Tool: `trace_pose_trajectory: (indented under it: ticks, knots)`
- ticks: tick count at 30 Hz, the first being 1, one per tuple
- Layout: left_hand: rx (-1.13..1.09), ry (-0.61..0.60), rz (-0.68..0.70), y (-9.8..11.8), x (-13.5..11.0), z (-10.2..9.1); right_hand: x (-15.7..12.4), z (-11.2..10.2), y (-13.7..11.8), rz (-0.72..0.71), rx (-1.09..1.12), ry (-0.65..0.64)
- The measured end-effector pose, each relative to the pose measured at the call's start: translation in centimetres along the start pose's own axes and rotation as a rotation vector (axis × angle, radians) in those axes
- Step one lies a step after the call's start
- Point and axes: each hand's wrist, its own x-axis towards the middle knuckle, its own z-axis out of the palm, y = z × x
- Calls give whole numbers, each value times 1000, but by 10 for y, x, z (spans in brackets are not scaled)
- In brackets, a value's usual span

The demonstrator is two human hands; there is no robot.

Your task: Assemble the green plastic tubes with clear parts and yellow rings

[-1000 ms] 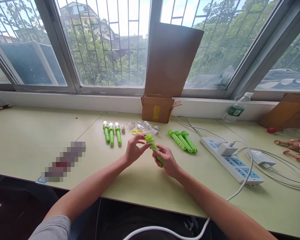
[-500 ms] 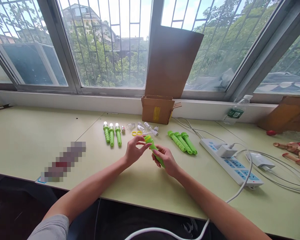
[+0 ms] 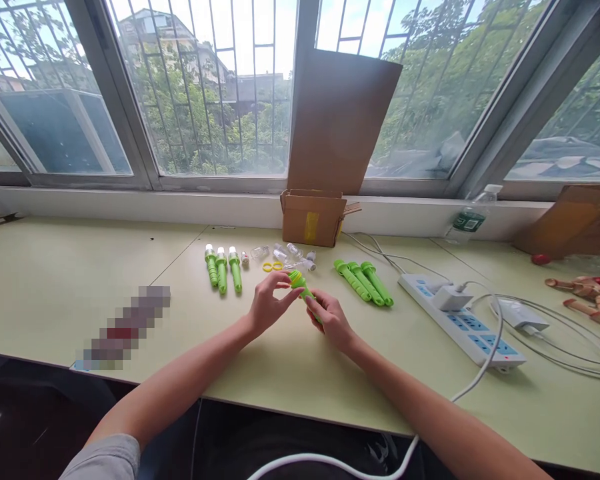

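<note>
Both of my hands hold one green plastic handle (image 3: 307, 292), tilted with its wide threaded-looking end up and to the left. A yellow ring sits around that end. My left hand (image 3: 270, 300) pinches the wide end between thumb and fingers. Lower down, my right hand (image 3: 330, 316) is wrapped round the shaft and hides most of it. Just beyond my hands lie two yellow rings (image 3: 273, 267) and several clear plastic pieces (image 3: 294, 251). Three green handles with white tops (image 3: 222, 270) lie to the left, and three without white tops (image 3: 364, 283) to the right.
A cardboard box (image 3: 311, 219) stands at the back by the window. On the right are a white power strip (image 3: 460, 323) with plugs and cables, a water bottle (image 3: 473, 217) and wooden pieces (image 3: 587, 293). A pixelated item (image 3: 127, 327) lies at the left.
The view has shifted slightly. My right hand sits a little farther up the green handle, and less of its lower end shows. My left hand keeps its pinch at the wide end.
</note>
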Motion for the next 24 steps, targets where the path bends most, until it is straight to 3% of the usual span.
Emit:
trace_pose_trajectory:
  ticks: [16, 20, 24]
  knots:
    - [-40, -37, 6, 1, 1, -1, -2, -3, -6, 207, 348, -163]
    - [-55, -18, -9, 0, -1, -1, -1, -2, -5, 154, 239, -130]
    - [-40, 18, -12, -1, -3, 0, -2, 0, -4, -19, -44, 33]
